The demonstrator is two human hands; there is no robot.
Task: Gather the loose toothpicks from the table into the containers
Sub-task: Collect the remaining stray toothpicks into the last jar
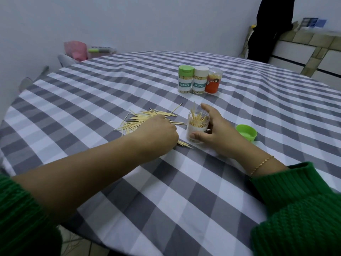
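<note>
We have our left hand down on the pile of loose toothpicks, fingers curled over them — it looks like a pinch on a small bunch, with tips poking out under the heel of the hand. Our right hand grips the open container, thumb at the front, fingers round the back; it stands upright near the middle of the table and is partly filled. The pile lies just beside it, on the side toward the table's left edge.

To do this step well, we should take a modest bunch, align the sticks before lifting, and keep the container steady — perhaps tilted toward the pile — so the points go in together and do not catch on the sticks already leaning inside. The green lid waits beside our right hand. Three closed containers stand toward the far edge.
</note>
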